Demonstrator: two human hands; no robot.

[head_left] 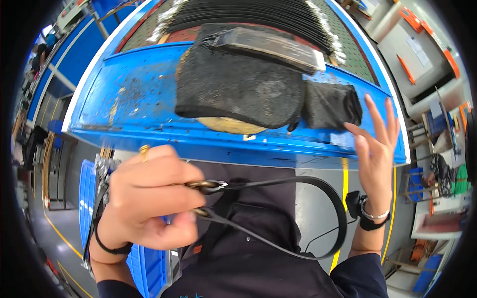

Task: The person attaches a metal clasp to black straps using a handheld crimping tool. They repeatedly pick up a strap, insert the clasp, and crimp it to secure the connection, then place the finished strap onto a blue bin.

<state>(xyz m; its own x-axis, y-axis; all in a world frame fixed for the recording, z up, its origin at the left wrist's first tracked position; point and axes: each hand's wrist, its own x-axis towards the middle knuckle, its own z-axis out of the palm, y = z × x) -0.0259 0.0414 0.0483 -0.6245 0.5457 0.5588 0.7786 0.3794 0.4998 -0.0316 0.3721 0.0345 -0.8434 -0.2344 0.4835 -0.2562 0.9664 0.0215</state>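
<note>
Thin black strap (298,198) with brass buckle (201,186); looped, hanging mid-air.

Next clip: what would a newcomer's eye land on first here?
Probably the left hand, low and near the lens, pinching a thin black strap by its brass ring; the strap loops rightward. Above, dark cloth pads lie on the blue workbench, and the right hand is raised, fingers spread.

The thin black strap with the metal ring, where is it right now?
In the head view, the black strap loops across the lower middle, its brass ring pinched in the left hand, below the blue workbench's edge.
</note>
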